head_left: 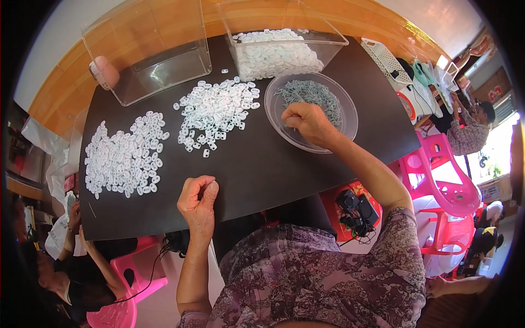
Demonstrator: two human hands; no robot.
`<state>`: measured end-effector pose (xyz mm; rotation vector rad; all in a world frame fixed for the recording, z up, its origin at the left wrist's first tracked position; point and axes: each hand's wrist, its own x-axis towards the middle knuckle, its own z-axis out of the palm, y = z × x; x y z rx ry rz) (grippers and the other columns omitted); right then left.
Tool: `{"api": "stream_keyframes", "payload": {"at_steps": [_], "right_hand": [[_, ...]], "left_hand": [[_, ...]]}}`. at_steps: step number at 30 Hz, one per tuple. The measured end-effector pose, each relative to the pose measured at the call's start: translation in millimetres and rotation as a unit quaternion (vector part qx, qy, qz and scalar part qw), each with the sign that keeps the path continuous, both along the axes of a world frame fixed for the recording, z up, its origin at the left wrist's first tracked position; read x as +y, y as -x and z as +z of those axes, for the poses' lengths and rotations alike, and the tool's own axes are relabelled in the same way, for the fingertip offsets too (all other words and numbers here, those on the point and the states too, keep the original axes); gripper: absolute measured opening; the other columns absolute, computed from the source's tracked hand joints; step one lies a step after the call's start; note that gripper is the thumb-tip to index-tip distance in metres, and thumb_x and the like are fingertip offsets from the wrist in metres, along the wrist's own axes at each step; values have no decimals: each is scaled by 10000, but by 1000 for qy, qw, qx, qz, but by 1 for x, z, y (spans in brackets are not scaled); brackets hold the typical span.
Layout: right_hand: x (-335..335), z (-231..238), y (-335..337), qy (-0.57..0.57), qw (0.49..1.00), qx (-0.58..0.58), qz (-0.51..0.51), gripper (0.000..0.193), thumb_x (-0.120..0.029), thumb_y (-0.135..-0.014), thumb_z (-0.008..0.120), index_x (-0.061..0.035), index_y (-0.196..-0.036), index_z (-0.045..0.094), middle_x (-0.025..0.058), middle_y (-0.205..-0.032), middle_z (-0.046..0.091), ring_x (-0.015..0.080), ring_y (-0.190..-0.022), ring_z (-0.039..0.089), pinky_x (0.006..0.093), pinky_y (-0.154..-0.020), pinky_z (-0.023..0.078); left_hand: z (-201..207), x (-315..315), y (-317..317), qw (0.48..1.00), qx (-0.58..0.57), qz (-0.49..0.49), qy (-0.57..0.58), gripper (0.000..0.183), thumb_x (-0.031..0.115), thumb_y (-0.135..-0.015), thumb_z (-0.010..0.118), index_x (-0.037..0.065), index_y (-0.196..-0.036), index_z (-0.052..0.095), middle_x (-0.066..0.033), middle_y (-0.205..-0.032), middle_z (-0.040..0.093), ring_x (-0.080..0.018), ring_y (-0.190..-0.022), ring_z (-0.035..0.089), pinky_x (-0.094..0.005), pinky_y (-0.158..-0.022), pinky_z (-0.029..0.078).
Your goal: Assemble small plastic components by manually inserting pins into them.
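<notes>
Presumably for easy reach, metal parts (314, 94) are kept in a bowl (273, 119) beneath the pinched right hand (311, 123); separately, the left hand (198, 205) is curled; contents cannot be told.

Heaped white parts (124, 158) and people (467, 136) nearby suggest a workshop.

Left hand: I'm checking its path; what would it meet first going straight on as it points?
Likely the middle heap of white pieces, near edge first; how high the left hand sits is unclear.
</notes>
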<state>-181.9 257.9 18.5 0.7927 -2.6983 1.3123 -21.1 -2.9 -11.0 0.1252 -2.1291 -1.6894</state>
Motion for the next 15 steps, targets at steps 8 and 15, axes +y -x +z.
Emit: {"api": "stream_keyframes", "payload": {"at_steps": [8,15], "right_hand": [[-2,7,-2,-78,996,22,-39,129,-105,-811,534,8,-794,593,149,-715,605,295,-698,583,374,-649,452],[9,-9,6,-98,985,144,2,73,-85,-736,615,-38,-790,633,99,-752,622,287,-766,583,377,-696,456]], "left_hand": [[-1,0,-1,1000,5,-1,-25,114,86,-814,672,-10,-863,637,31,-757,479,-58,-682,424,-192,-610,337],[-3,-1,-1,999,2,-2,-38,109,76,-813,672,-14,-863,635,34,-760,479,-54,-682,425,-185,-613,337]]}}
